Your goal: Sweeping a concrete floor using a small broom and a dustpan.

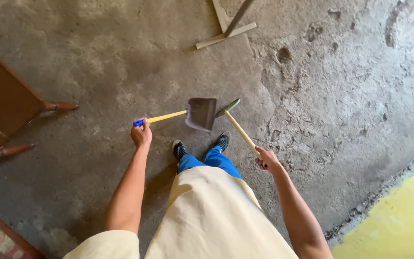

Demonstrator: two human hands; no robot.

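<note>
The left hand [141, 134] has its fingers wrapped around the yellow handle of a dustpan [201, 113], held above the shoes [201, 145]. The right hand [267, 159] grips a broom [238, 127] stick, its head just beside the dustpan.

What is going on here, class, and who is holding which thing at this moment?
A person stands on a rough concrete floor and looks down at their own feet. The left hand grips the yellow, blue-tipped handle of a small dark shovel, held level above the floor. The right hand grips the pale wooden handle of a second tool, whose dark head sits beside the shovel blade. Wooden furniture legs show at the left, and a wooden frame lies at the top.
</note>
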